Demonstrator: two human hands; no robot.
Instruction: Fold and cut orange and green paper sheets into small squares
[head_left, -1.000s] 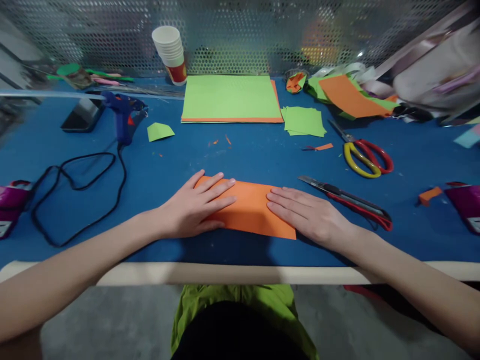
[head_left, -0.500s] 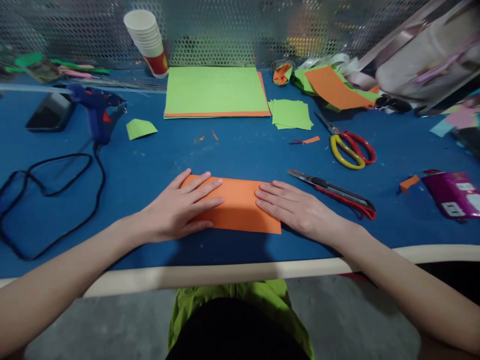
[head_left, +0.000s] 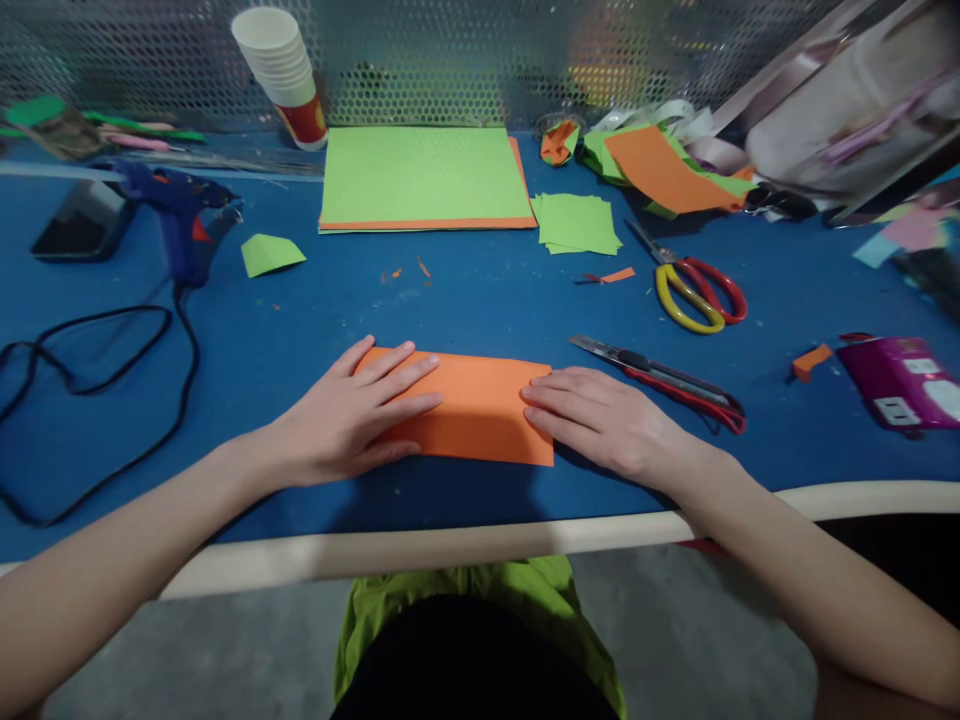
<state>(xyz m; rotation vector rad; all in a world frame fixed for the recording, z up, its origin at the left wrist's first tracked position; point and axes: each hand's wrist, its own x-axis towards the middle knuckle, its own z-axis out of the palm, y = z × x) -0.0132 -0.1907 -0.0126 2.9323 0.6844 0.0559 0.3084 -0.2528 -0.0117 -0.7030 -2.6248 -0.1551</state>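
Observation:
A rectangular sheet of orange paper (head_left: 480,410) lies flat near the front edge of the blue table. My left hand (head_left: 367,415) rests on its left end, fingers spread and pressing it down. At the opposite end, my right hand (head_left: 600,415) touches the paper's right edge with its fingertips, fingers stretched out and close together. Just beyond the right hand is a utility knife (head_left: 660,380) with a red and black handle, its blade pointing left. Scissors (head_left: 694,290) with red and yellow handles lie farther back.
Green and orange sheets (head_left: 427,175) are stacked at the back beside small green squares (head_left: 577,223). A glue gun (head_left: 176,215) with a looped black cord and paper cups (head_left: 281,75) stand left. Paper scraps (head_left: 667,170) and a purple packet (head_left: 900,382) are right.
My right hand has shifted slightly right, toward the paper's edge, its fingers now drawn a little closer together. My left hand stays on the paper. The whole view has shifted slightly.

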